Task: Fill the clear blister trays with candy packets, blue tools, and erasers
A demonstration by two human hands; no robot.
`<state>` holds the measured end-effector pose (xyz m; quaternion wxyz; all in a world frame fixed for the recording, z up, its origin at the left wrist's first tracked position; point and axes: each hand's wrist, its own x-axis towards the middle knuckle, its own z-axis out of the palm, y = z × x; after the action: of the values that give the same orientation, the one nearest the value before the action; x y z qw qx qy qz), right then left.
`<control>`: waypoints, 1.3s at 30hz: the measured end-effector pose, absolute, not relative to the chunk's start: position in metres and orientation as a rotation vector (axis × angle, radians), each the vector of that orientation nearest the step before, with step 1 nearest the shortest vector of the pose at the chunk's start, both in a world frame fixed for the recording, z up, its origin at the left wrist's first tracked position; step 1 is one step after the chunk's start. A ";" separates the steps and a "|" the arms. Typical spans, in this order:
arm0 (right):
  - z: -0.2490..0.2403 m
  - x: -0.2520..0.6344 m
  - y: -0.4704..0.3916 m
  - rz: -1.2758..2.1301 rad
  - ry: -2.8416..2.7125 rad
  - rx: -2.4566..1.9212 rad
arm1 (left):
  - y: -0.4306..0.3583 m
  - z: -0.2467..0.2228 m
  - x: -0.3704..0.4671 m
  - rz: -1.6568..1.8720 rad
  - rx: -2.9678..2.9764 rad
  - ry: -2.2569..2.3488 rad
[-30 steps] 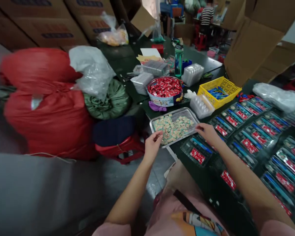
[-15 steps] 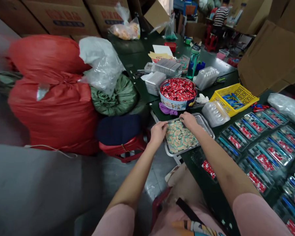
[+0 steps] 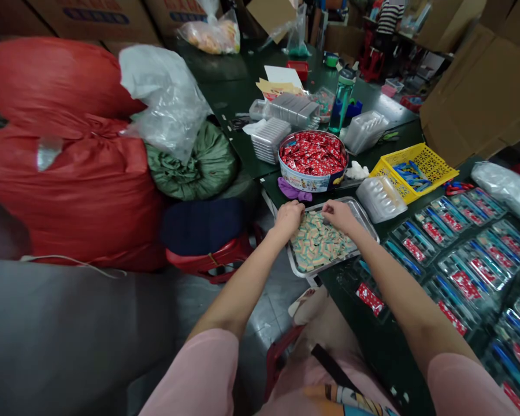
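Observation:
A metal tray (image 3: 362, 218) at the green table's edge holds many small beige-and-green pieces (image 3: 320, 245); their exact kind I cannot make out. Over the tray's far left corner is my left hand (image 3: 289, 218), fingers bent and drawn together. My right hand (image 3: 338, 216) hangs over the far middle of the pieces, its thumb and fingertips closed in a pinch. Whatever the fingertips hold is too small or hidden to tell. Just behind the tray stands a round tin (image 3: 312, 181) full of red patterned packets (image 3: 314, 153).
Right of the tray lie stacked clear plastic trays (image 3: 380, 199), a yellow basket (image 3: 433, 193) with blue tools, and rows of filled clear packs (image 3: 468, 283). A green bottle (image 3: 342, 98) stands behind. Left are a stool (image 3: 203, 228) and big red sacks (image 3: 69, 190). A person (image 3: 389, 17) sits far off.
My left hand has moved right and inward over the tray's corner, nearer my right hand. My right hand has shifted slightly nearer me. The camera view has tilted a little down.

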<state>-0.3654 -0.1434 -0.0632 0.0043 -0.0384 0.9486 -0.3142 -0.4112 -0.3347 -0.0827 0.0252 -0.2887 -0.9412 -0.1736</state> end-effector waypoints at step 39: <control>-0.053 -0.304 -0.152 -1.983 2.343 -0.011 | -0.319 -0.068 -0.326 -2.289 -0.552 -2.214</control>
<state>-0.3039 -0.1518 -0.0526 0.0357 -0.0036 0.7628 -0.6456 -0.3257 -0.3186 -0.0675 -0.0451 -0.1706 -0.6844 -0.7075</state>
